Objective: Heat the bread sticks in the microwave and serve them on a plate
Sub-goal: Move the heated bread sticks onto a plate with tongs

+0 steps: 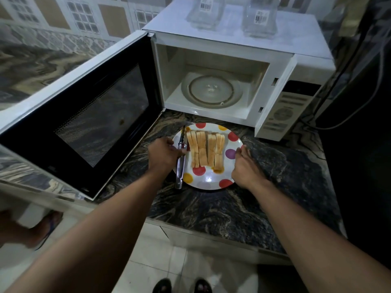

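Both arms extended forward. Left hand curled, gripping tongs; right hand pinches plate rim.

Beige patterned wall tiles at eleven o'clock, dark veined stone countertop at five, white floor tiles at six.

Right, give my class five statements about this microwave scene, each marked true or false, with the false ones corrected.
1. The door of the microwave is open. True.
2. The bread sticks lie on the turntable. False: they lie on the plate, which is on the counter; nothing is on the turntable.
3. The tongs lie at the plate's left edge. True.
4. The right hand holds the tongs. False: it holds the plate's right rim; the left hand holds the tongs.
5. Two glass jars stand on the microwave. True.
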`<state>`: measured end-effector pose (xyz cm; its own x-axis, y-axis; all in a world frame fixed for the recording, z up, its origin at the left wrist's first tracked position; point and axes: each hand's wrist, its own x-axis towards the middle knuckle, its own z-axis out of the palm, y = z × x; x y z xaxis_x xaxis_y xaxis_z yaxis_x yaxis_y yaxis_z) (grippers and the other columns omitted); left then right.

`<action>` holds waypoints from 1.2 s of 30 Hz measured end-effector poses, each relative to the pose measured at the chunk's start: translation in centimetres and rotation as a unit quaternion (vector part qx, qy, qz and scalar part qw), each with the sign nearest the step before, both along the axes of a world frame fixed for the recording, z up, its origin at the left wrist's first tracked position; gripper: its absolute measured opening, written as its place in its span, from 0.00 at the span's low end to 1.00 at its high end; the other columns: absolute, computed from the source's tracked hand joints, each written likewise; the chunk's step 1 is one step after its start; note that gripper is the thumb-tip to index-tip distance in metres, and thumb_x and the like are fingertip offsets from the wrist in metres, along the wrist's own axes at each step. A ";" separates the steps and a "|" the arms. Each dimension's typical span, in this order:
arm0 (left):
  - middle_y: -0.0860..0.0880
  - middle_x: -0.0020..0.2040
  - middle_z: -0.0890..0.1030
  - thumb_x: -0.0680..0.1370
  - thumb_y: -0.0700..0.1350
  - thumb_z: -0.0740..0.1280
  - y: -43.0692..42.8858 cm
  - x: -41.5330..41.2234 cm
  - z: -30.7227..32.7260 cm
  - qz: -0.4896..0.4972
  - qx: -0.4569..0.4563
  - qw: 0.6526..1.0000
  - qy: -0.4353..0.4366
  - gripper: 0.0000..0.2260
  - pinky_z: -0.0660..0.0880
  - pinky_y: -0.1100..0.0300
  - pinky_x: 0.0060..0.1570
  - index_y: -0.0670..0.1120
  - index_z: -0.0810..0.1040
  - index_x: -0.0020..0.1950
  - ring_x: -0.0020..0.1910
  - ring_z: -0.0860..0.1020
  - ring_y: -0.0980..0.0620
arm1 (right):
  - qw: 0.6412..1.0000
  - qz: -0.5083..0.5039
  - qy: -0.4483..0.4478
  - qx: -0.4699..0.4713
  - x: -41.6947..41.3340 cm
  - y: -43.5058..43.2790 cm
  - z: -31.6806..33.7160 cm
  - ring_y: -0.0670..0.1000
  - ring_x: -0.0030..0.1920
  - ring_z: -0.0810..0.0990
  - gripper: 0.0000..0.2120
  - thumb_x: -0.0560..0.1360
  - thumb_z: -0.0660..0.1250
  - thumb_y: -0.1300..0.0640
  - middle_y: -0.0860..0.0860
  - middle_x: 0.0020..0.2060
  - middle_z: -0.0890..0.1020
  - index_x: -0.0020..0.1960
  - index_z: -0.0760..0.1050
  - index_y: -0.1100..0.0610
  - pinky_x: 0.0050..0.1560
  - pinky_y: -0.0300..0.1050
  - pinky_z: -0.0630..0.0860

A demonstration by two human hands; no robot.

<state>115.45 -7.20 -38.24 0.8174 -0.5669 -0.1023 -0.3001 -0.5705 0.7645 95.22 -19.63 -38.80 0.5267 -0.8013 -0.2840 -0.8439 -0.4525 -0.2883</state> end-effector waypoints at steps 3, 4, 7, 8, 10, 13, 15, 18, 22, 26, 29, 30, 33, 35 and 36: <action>0.51 0.41 0.82 0.66 0.51 0.82 -0.2 -0.2 -0.1 0.009 -0.002 1.000 -0.004 0.24 0.78 0.56 0.48 0.42 0.82 0.56 0.44 0.82 0.51 | 1.000 -0.004 -0.003 0.002 0.0 -0.1 -0.1 0.54 0.80 0.46 0.35 0.78 0.57 0.70 0.54 0.80 0.41 0.80 0.45 0.62 0.77 0.51 0.56; 0.50 0.42 0.83 0.67 0.51 0.82 -0.3 -0.3 -0.2 0.010 -0.003 1.000 -0.007 0.24 0.78 0.57 0.48 0.42 0.82 0.56 0.44 0.82 0.51 | 1.000 -0.003 -0.004 0.002 0.0 -0.2 -0.1 0.55 0.80 0.47 0.35 0.78 0.57 0.70 0.54 0.80 0.42 0.80 0.45 0.62 0.77 0.52 0.57; 0.50 0.40 0.83 0.67 0.52 0.81 -0.5 -0.3 -0.3 0.012 -0.003 1.000 -0.008 0.23 0.81 0.53 0.49 0.42 0.81 0.56 0.43 0.83 0.49 | 1.000 -0.003 -0.013 0.001 0.0 -0.2 0.1 0.57 0.79 0.53 0.35 0.78 0.58 0.70 0.54 0.80 0.43 0.80 0.46 0.62 0.75 0.52 0.61; 0.52 0.39 0.82 0.68 0.53 0.81 -0.4 -0.3 -0.3 0.014 -0.004 1.000 -0.005 0.23 0.81 0.52 0.50 0.42 0.82 0.56 0.42 0.83 0.49 | 1.000 -0.005 -0.017 0.004 0.0 -0.3 0.1 0.57 0.78 0.55 0.34 0.79 0.58 0.69 0.54 0.80 0.44 0.80 0.47 0.62 0.74 0.52 0.63; 0.53 0.39 0.82 0.70 0.55 0.79 -0.2 -0.1 -0.3 0.026 -0.004 1.000 -0.012 0.19 0.81 0.52 0.50 0.45 0.82 0.54 0.43 0.83 0.50 | 0.999 -0.007 -0.030 0.006 0.0 -0.5 0.2 0.58 0.77 0.59 0.32 0.80 0.58 0.67 0.54 0.80 0.47 0.80 0.49 0.62 0.71 0.51 0.65; 0.53 0.42 0.84 0.73 0.53 0.76 0.5 1.0 -0.2 0.023 0.012 0.999 -0.027 0.10 0.78 0.56 0.46 0.50 0.83 0.50 0.45 0.82 0.51 | 0.999 -0.012 -0.050 0.005 -0.1 -1.1 0.3 0.58 0.75 0.61 0.31 0.81 0.62 0.60 0.55 0.79 0.54 0.80 0.52 0.61 0.70 0.49 0.65; 0.53 0.43 0.84 0.71 0.50 0.77 1.1 2.1 -0.3 0.006 0.016 1.000 -0.013 0.10 0.73 0.60 0.45 0.51 0.83 0.50 0.46 0.81 0.52 | 0.999 -0.017 -0.052 -0.004 -0.2 -1.7 0.5 0.59 0.73 0.63 0.32 0.80 0.65 0.56 0.57 0.76 0.61 0.79 0.55 0.59 0.70 0.50 0.65; 0.53 0.42 0.82 0.72 0.49 0.77 1.4 2.9 -0.6 -0.061 0.048 0.997 -0.026 0.10 0.69 0.63 0.45 0.50 0.81 0.51 0.45 0.78 0.54 | 0.996 -0.039 -0.074 0.005 -0.2 -2.6 0.8 0.61 0.67 0.70 0.29 0.77 0.70 0.54 0.58 0.67 0.70 0.75 0.64 0.53 0.65 0.52 0.70; 0.56 0.38 0.80 0.71 0.43 0.79 0.7 3.0 -0.6 -0.098 0.065 0.993 -0.005 0.13 0.76 0.57 0.49 0.50 0.80 0.51 0.45 0.79 0.52 | 0.988 -0.074 -0.122 0.065 -0.3 -3.5 0.8 0.58 0.60 0.76 0.28 0.72 0.76 0.55 0.55 0.62 0.74 0.70 0.71 0.52 0.62 0.51 0.74; 0.49 0.41 0.83 0.70 0.37 0.78 0.3 3.2 -0.7 -0.091 0.055 0.991 0.075 0.14 0.82 0.47 0.47 0.48 0.80 0.52 0.44 0.82 0.48 | 0.980 -0.071 -0.158 0.098 -0.5 -4.1 0.5 0.55 0.53 0.81 0.25 0.68 0.79 0.58 0.53 0.56 0.80 0.63 0.77 0.52 0.55 0.48 0.77; 0.45 0.43 0.84 0.72 0.36 0.76 0.4 3.7 -1.0 -0.099 0.038 0.988 0.108 0.13 0.82 0.45 0.49 0.43 0.82 0.56 0.47 0.83 0.42 | 0.968 -0.074 -0.193 0.142 -0.8 -4.3 0.3 0.53 0.49 0.83 0.24 0.67 0.79 0.60 0.51 0.51 0.83 0.61 0.78 0.53 0.55 0.51 0.80; 0.46 0.42 0.84 0.73 0.35 0.75 0.5 3.8 -1.2 -0.098 0.022 0.987 0.126 0.12 0.81 0.44 0.50 0.43 0.82 0.55 0.49 0.83 0.40 | 0.962 -0.077 -0.209 0.158 -1.0 -4.4 0.2 0.53 0.49 0.83 0.25 0.66 0.79 0.61 0.50 0.50 0.84 0.62 0.78 0.53 0.55 0.53 0.80; 0.46 0.42 0.82 0.76 0.33 0.71 0.8 3.8 -1.0 -0.084 -0.032 0.978 0.187 0.09 0.79 0.47 0.53 0.45 0.79 0.52 0.48 0.81 0.42 | 0.940 -0.091 -0.263 0.200 -1.5 -4.3 -0.1 0.52 0.50 0.84 0.28 0.65 0.79 0.63 0.50 0.51 0.84 0.64 0.77 0.54 0.56 0.55 0.80; 0.45 0.47 0.82 0.78 0.38 0.70 1.1 3.4 -0.2 -0.079 -0.062 0.974 0.202 0.06 0.78 0.49 0.52 0.46 0.77 0.52 0.48 0.81 0.44 | 0.925 -0.102 -0.293 0.219 -1.6 -3.9 0.3 0.51 0.51 0.83 0.30 0.66 0.79 0.64 0.49 0.51 0.83 0.66 0.75 0.53 0.55 0.52 0.80; 0.44 0.50 0.83 0.78 0.40 0.71 1.2 3.3 0.1 -0.075 -0.072 0.972 0.210 0.07 0.79 0.49 0.53 0.45 0.77 0.55 0.49 0.82 0.44 | 0.916 -0.109 -0.308 0.232 -1.7 -3.7 0.5 0.51 0.52 0.82 0.31 0.67 0.78 0.65 0.49 0.52 0.82 0.67 0.74 0.53 0.55 0.51 0.80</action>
